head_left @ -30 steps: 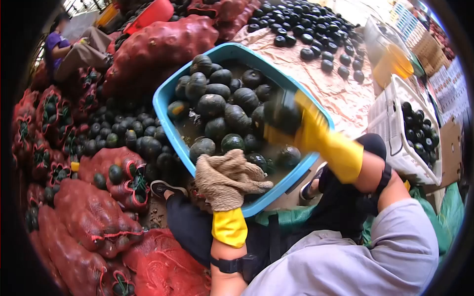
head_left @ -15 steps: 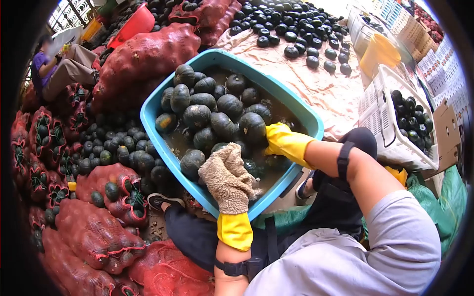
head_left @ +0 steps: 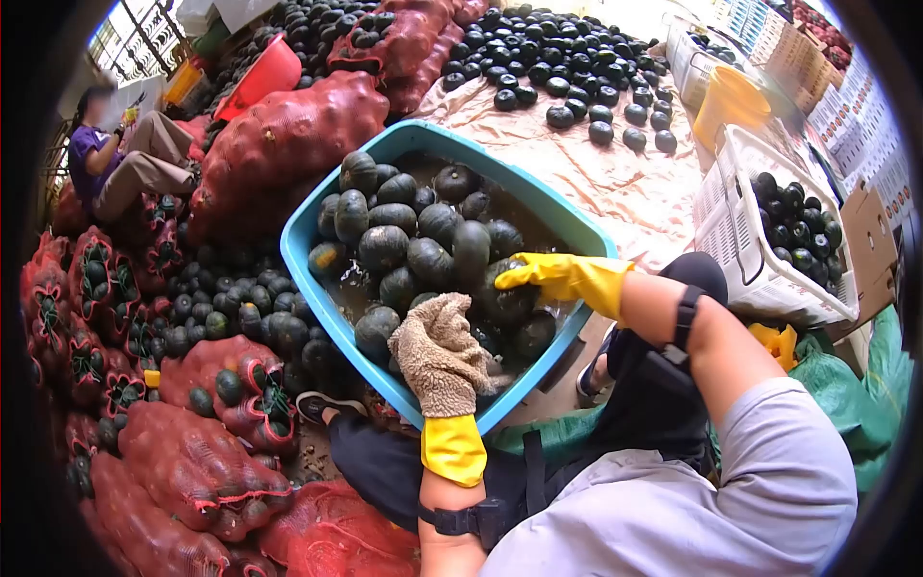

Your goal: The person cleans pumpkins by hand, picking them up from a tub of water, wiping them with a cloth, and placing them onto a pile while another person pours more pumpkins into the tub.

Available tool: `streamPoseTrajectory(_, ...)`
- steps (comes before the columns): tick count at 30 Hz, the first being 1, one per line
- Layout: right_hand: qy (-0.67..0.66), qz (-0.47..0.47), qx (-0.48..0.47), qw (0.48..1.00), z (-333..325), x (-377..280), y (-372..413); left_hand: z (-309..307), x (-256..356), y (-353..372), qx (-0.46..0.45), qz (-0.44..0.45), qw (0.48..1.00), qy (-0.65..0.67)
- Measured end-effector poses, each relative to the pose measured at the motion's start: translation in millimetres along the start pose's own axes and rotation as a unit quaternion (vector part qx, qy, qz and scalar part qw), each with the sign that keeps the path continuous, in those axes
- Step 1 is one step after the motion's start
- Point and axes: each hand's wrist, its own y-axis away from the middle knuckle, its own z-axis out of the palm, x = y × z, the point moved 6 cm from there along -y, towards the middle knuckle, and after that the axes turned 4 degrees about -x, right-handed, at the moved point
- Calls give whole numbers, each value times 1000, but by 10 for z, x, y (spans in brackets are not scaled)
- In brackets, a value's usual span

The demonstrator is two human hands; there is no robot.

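Dark green kabocha squashes point(head_left: 383, 247) are heaped in muddy water inside a blue tub point(head_left: 306, 279). My left hand point(head_left: 440, 358) wears a tan fleecy mitt over a yellow rubber glove and rests at the tub's near side, against the squashes. The mitt hides those fingers. My right hand point(head_left: 567, 280), in a yellow rubber glove, reaches over the tub's right side with fingers stretched out above a wet squash point(head_left: 507, 304). A blurred squash point(head_left: 471, 252) is just left of its fingertips. Another squash point(head_left: 535, 335) lies below my right hand near the rim.
Red mesh sacks point(head_left: 288, 144) of squashes surround the left side, with loose squashes point(head_left: 260, 308) between them. Many shiny squashes sit on a pale sheet point(head_left: 635, 202) behind. A white crate point(head_left: 731, 226) of squashes stands right. A person point(head_left: 120, 159) sits at far left.
My right hand has risen slightly from the tub's right side and its fingers have straightened. A squash shows blurred near its fingertips. The left mitt stays nearly in place; the view has shifted a little.
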Motion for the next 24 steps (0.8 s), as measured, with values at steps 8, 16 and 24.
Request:
streamPoseTrajectory(8, 294, -336, 86, 891, 1425, -194, 473, 507, 548, 439, -54, 381, 631, -674)
streamPoseTrajectory(16, 400, -459, 237, 757, 1733, -283, 215, 395, 504, 462, -81, 349, 759, -543)
streamPoseTrajectory(24, 407, -436, 319, 737, 1617, -391, 70, 314, 447, 402, -240, 126, 963, -5)
